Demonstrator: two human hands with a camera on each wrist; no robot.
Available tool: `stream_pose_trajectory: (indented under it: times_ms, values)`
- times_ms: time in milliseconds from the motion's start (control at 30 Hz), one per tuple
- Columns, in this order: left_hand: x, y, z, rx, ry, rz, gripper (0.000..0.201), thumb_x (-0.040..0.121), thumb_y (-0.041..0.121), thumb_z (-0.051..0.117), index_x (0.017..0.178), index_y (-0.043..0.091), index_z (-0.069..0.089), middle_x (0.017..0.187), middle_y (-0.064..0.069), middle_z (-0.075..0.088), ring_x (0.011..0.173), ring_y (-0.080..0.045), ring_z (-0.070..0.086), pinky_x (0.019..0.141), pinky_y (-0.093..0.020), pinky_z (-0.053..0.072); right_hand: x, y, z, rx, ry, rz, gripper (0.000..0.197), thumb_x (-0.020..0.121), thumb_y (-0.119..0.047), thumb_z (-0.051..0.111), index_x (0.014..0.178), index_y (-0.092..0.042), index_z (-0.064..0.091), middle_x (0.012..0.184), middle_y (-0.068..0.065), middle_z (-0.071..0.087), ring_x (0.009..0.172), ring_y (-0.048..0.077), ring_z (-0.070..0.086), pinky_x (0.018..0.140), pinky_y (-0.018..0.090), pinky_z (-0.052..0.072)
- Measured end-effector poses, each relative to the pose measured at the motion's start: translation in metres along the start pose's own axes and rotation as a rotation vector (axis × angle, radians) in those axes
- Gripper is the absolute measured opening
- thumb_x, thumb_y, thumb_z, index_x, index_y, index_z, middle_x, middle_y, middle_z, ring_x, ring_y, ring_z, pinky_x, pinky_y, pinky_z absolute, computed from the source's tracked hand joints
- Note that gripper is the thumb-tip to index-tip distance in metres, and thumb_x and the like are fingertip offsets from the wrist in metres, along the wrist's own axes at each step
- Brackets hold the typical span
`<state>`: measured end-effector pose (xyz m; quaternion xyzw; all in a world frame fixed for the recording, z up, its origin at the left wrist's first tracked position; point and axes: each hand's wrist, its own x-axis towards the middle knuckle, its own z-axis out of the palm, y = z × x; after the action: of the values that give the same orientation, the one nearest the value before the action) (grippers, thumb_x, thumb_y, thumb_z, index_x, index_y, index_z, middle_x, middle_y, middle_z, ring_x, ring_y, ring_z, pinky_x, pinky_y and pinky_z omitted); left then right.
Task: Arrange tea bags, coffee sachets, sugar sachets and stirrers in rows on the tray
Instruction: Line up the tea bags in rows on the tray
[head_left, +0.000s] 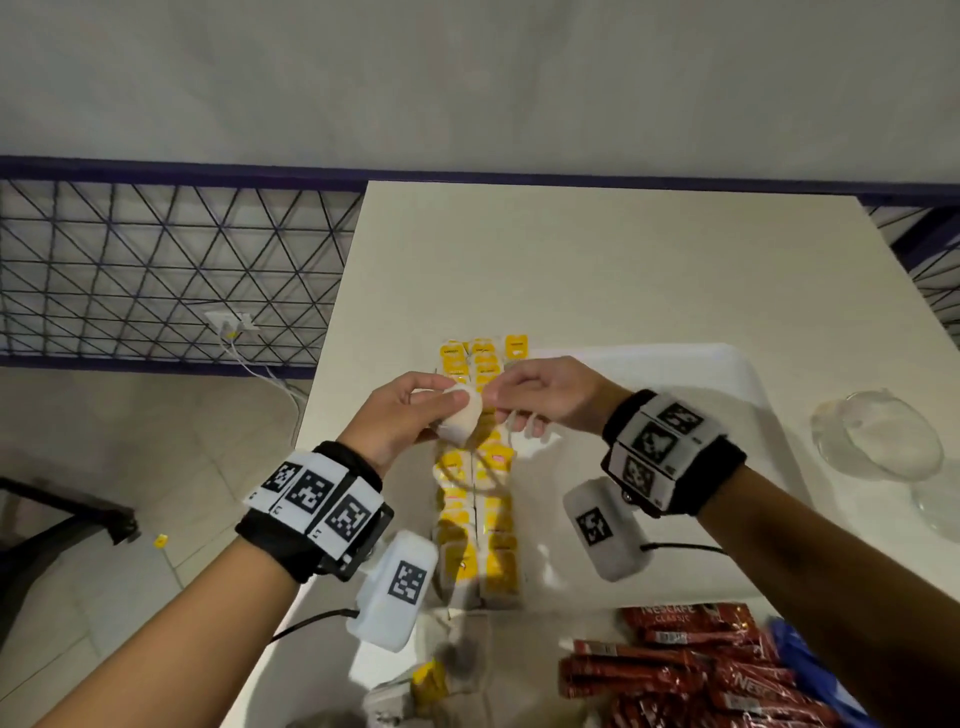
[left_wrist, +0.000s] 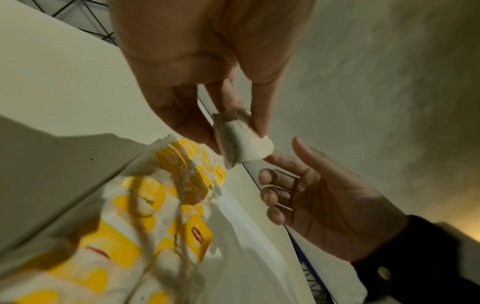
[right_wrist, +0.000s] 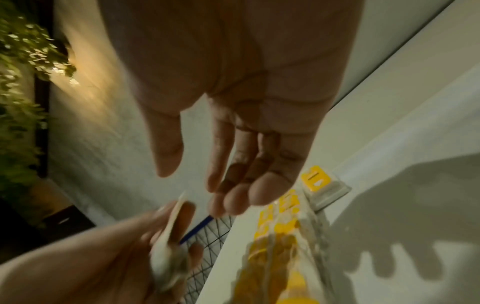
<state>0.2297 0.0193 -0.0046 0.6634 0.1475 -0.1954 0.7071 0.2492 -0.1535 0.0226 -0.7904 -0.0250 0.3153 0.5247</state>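
My left hand pinches a white tea bag between thumb and fingers above the table; the left wrist view shows the same tea bag up close. My right hand hovers just right of it, fingers loosely bent and thumb apart. Its index fingertip touches the bag's edge, and a thin string dangles under it. Below both hands lie rows of yellow-tagged tea bags along the left side of the white tray. Red coffee sachets are piled near the front right.
A glass bowl holding something white stands right of the tray. A blue packet lies by the coffee sachets, and a yellow box sits at the front. The table's left edge drops to the floor, where a small yellow tag lies.
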Motion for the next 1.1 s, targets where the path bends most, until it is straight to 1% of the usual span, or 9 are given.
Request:
stream_pose_trajectory:
  times_ms: [167, 333, 400, 500, 633, 733, 800, 933, 1100]
  values:
    - [-0.017, -0.004, 0.015, 0.033, 0.007, 0.011, 0.016, 0.080, 0.007, 0.068, 0.078, 0.016, 0.056, 0.066, -0.001, 0.061, 0.064, -0.014, 0.056, 0.065, -0.026, 0.047, -0.020, 0.012, 0.014, -0.008, 0.070, -0.036, 0.015, 0.086, -0.020, 0.064, 0.073, -0.015, 0.056, 0.065, 0.000, 0.061, 0.053, 0.007, 0.053, 0.054, 0.021, 0.044]
    - [-0.028, -0.007, 0.020, 0.132, 0.059, 0.109, 0.021, 0.077, 0.006, 0.073, 0.080, 0.019, 0.057, 0.077, 0.001, 0.055, 0.068, -0.012, 0.057, 0.072, -0.027, 0.049, -0.026, 0.014, 0.017, 0.080, 0.193, -0.021, 0.018, 0.086, -0.012, 0.062, 0.069, -0.012, 0.054, 0.060, 0.008, 0.061, 0.048, 0.015, 0.054, 0.058, 0.027, 0.048]
    - [-0.031, -0.009, 0.022, 0.212, 0.051, 0.169, 0.022, 0.076, 0.009, 0.074, 0.084, 0.022, 0.059, 0.092, 0.000, 0.061, 0.082, -0.018, 0.062, 0.084, -0.032, 0.050, -0.026, 0.011, 0.018, 0.120, 0.263, -0.029, 0.020, 0.085, -0.009, 0.061, 0.068, -0.011, 0.051, 0.057, 0.009, 0.060, 0.043, 0.012, 0.053, 0.056, 0.026, 0.048]
    - [-0.035, -0.008, 0.029, 0.243, -0.040, 0.159, 0.023, 0.078, 0.014, 0.072, 0.094, 0.027, 0.063, 0.112, -0.008, 0.064, 0.097, -0.022, 0.063, 0.092, -0.033, 0.047, -0.025, 0.008, 0.018, 0.140, 0.324, -0.042, 0.020, 0.085, -0.011, 0.060, 0.068, -0.011, 0.050, 0.059, 0.009, 0.059, 0.053, 0.021, 0.055, 0.059, 0.029, 0.049]
    - [-0.031, -0.006, 0.035, 0.236, -0.066, 0.153, 0.021, 0.084, 0.013, 0.066, 0.105, 0.015, 0.061, 0.097, 0.001, 0.065, 0.084, -0.010, 0.063, 0.073, -0.016, 0.051, -0.024, 0.007, 0.017, 0.129, 0.281, -0.083, 0.020, 0.087, -0.025, 0.062, 0.076, -0.010, 0.055, 0.064, 0.003, 0.062, 0.062, 0.015, 0.056, 0.054, 0.023, 0.046]
    - [-0.026, -0.004, 0.036, 0.132, -0.016, 0.085, 0.005, 0.090, 0.008, 0.059, 0.085, 0.008, 0.061, 0.070, 0.003, 0.065, 0.061, -0.003, 0.063, 0.064, -0.014, 0.052, -0.022, 0.009, 0.012, 0.142, 0.291, -0.088, 0.018, 0.089, -0.026, 0.059, 0.080, -0.011, 0.055, 0.068, 0.000, 0.061, 0.059, 0.011, 0.054, 0.050, 0.020, 0.044]
    - [-0.021, -0.004, 0.036, 0.052, -0.004, 0.044, 0.021, 0.090, 0.006, 0.057, 0.070, 0.010, 0.058, 0.062, 0.001, 0.065, 0.055, -0.003, 0.062, 0.064, -0.016, 0.054, -0.020, 0.014, 0.008, 0.135, 0.308, -0.082, 0.010, 0.088, -0.022, 0.062, 0.087, -0.014, 0.055, 0.074, -0.001, 0.060, 0.060, 0.011, 0.054, 0.054, 0.023, 0.044]
    - [-0.018, -0.006, 0.041, 0.037, -0.029, 0.003, 0.022, 0.089, 0.008, 0.059, 0.069, 0.012, 0.053, 0.066, 0.000, 0.064, 0.059, -0.004, 0.065, 0.063, -0.016, 0.054, -0.015, 0.023, 0.001, 0.077, 0.253, -0.057, 0.020, 0.085, -0.021, 0.065, 0.102, -0.013, 0.058, 0.079, -0.004, 0.057, 0.067, 0.014, 0.056, 0.060, 0.026, 0.046]
    - [-0.006, -0.008, 0.045, 0.112, -0.028, -0.029, 0.029, 0.090, 0.009, 0.058, 0.063, 0.011, 0.051, 0.071, -0.007, 0.053, 0.066, -0.017, 0.055, 0.059, -0.017, 0.051, -0.001, 0.027, -0.013, 0.022, 0.201, -0.034, 0.009, 0.084, -0.018, 0.066, 0.082, -0.020, 0.057, 0.074, -0.004, 0.057, 0.069, 0.014, 0.055, 0.066, 0.028, 0.046]
